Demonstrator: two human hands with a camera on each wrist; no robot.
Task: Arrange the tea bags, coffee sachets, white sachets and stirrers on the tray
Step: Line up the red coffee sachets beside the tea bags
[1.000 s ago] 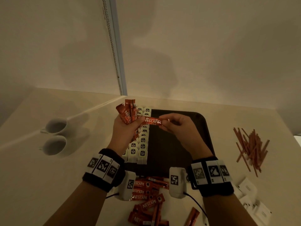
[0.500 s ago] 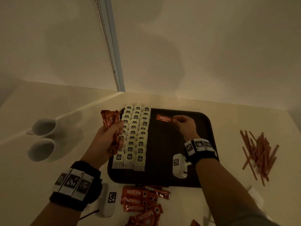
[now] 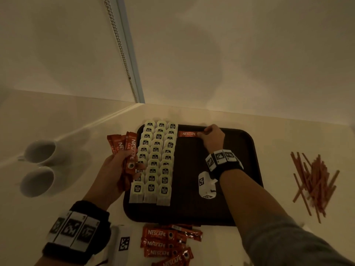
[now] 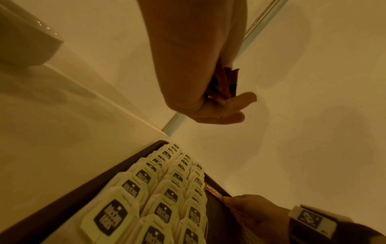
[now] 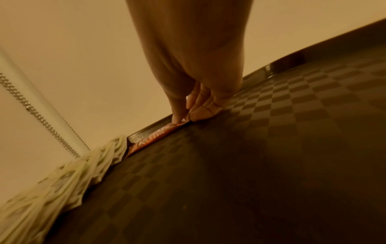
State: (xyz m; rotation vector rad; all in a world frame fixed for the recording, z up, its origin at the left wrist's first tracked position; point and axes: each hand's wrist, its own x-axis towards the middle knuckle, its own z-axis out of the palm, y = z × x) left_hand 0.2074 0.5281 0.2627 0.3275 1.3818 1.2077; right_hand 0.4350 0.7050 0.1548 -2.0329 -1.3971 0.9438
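A dark tray lies on the counter, its left part filled by three columns of white tea bags. My right hand pinches one end of a red coffee sachet that lies flat at the tray's far edge, beside the tea bags; the right wrist view shows the fingertips on that sachet. My left hand grips a bunch of red coffee sachets upright over the tray's left edge. More coffee sachets lie in front of the tray.
Two white cups stand at the left. A loose pile of reddish stirrers lies right of the tray. The wall and a window frame with a bead chain close off the back. The tray's middle and right show bare checkered surface.
My right hand carried the single coffee sachet away from the left hand's bunch and laid it at the tray's far edge. The left hand with the bunch dropped back to the left.
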